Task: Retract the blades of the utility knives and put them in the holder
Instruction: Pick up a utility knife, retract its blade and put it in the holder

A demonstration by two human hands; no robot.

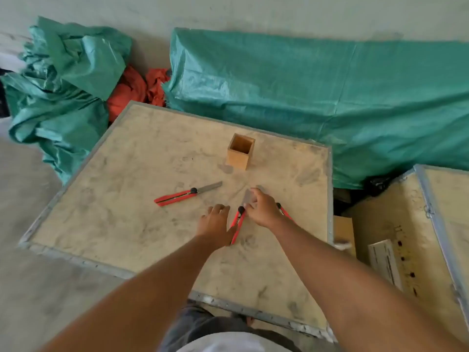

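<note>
Three red utility knives lie on a dusty plywood crate top (127, 199). The left knife (177, 196) lies alone with its blade out, pointing right. The middle knife (238, 224) lies between my hands, blade out. My left hand (215, 222) rests on its handle end. My right hand (261, 207) has its fingers on the blade and black slider. A third knife (284, 212) shows partly behind my right wrist. The wooden square holder (240, 151) stands upright and empty farther back.
Green tarps (304, 85) and an orange cloth (132, 92) lie beyond the crate. A second crate (418, 224) sits open at the right with a white strip inside. The concrete floor (30, 288) lies at the left. My legs are below the near edge.
</note>
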